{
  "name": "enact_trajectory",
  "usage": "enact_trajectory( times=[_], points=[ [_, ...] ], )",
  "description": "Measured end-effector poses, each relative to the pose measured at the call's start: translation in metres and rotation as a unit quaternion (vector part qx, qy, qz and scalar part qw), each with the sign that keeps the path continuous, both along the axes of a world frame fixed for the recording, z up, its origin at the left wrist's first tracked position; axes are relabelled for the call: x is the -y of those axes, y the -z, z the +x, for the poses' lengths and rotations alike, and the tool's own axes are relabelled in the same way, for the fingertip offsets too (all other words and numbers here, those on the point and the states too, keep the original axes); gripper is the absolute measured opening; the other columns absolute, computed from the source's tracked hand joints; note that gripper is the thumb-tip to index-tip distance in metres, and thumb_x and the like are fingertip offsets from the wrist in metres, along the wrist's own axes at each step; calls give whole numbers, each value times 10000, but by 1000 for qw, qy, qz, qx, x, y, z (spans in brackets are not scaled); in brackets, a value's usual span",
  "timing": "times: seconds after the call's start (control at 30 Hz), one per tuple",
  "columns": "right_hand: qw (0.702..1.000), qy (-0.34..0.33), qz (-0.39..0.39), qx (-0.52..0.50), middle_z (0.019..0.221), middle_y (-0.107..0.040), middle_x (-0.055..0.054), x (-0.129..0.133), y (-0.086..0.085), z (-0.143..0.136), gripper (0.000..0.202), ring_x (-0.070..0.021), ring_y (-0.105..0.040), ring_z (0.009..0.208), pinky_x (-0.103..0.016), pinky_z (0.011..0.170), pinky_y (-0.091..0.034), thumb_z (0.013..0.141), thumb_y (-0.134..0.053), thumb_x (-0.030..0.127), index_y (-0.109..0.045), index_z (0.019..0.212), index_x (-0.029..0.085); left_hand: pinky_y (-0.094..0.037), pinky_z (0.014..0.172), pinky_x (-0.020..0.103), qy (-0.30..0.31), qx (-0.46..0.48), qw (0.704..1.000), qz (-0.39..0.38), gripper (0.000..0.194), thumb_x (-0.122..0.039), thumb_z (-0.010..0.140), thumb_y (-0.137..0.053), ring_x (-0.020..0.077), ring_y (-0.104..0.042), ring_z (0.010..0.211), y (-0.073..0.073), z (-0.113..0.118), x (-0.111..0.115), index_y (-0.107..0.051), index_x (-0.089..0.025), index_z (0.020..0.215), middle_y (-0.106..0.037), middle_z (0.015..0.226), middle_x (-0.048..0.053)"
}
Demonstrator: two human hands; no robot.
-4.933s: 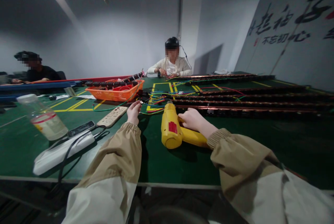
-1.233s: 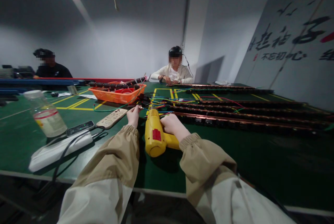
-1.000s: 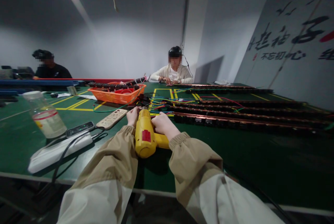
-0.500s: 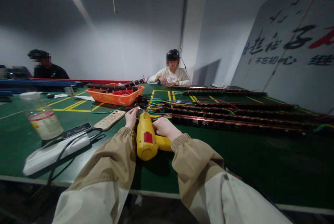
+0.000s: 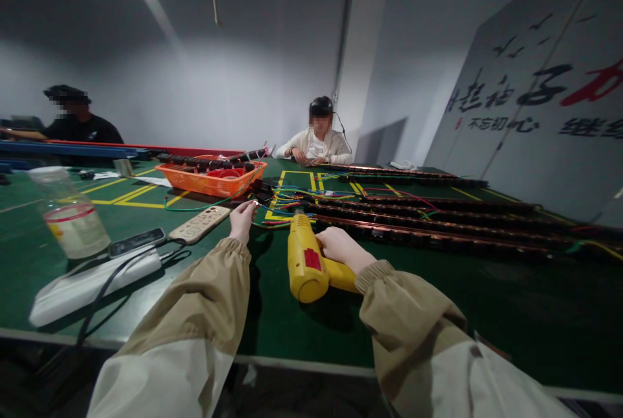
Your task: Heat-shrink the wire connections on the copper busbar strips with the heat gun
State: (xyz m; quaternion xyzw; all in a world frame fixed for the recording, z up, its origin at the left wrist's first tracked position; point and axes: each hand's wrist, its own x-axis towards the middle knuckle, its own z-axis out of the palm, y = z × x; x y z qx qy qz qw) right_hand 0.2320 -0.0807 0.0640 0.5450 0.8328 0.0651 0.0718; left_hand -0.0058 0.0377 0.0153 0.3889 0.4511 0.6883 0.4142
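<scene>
My right hand (image 5: 341,246) is closed around the handle of a yellow heat gun (image 5: 305,262) with a red label. Its nozzle points away from me, towards coloured wires (image 5: 285,200) at the ends of long dark strips with copper-coloured edges (image 5: 403,226). Left of the gun, my left hand (image 5: 242,220) pinches a small item whose pale, shiny tip shows at the fingertips; its kind is not clear. A dark object (image 5: 264,191) lies just beyond those fingers.
An orange basket (image 5: 207,182) holds dark parts. At left are a beige panel with markings (image 5: 199,224), a black phone-like device (image 5: 137,243), a white power strip (image 5: 97,288) with cables, and a clear jar (image 5: 73,217). Two people sit across the table (image 5: 311,333).
My right hand has moved the heat gun to the right, away from my left hand. The left hand keeps its pinch in nearly the same place. The view has shifted slightly.
</scene>
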Motion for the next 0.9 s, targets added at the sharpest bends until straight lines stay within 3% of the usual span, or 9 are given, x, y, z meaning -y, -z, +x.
enact_trajectory(
  times=[0.17, 0.4, 0.57, 0.73, 0.9],
  points=[
    [1000, 19, -5, 8, 1105, -576, -61, 3, 4, 14, 305, -173, -574, 974, -383, 844, -486, 891, -531, 370, -555, 1114, 162, -372, 547, 205, 1, -1, 1000, 5, 284, -224, 695, -621, 95, -539, 624, 1, 0, -1, -700, -97, 937, -687, 850, 90],
    [999, 26, 5, 36, 1111, -574, -65, -2, 7, 9, 303, -175, -572, 985, -382, 850, -484, 888, -537, 367, -558, 1108, 160, -374, 545, 210, -8, -9, 1000, 15, 269, -233, 672, -624, 104, -542, 608, 1, 1, -2, -701, -94, 889, -684, 802, 85],
    [999, 13, 15, 47, 1121, -570, -68, -10, 8, -8, 308, -176, -569, 989, -385, 852, -483, 888, -535, 367, -554, 1115, 160, -367, 534, 202, -15, -17, 1000, 17, 334, -253, 667, -608, 101, -544, 603, 1, 1, -1, -685, -105, 956, -679, 806, 68],
    [999, -5, 21, 46, 1128, -567, -69, -22, 9, -32, 312, -179, -567, 996, -388, 856, -481, 887, -536, 369, -553, 1120, 161, -350, 508, 202, -4, -9, 1000, -27, 309, -261, 793, -500, 93, -527, 595, 0, 0, -1, -674, -96, 988, -676, 860, 90],
    [998, -31, 30, 38, 1135, -564, -69, -29, 6, -55, 315, -182, -563, 1005, -393, 862, -478, 886, -538, 369, -551, 1123, 162, -479, 635, 262, 11, -8, 997, -78, 304, -363, 913, -457, 115, -575, 707, 2, -1, -5, -616, -117, 995, -636, 917, 66]
  ],
)
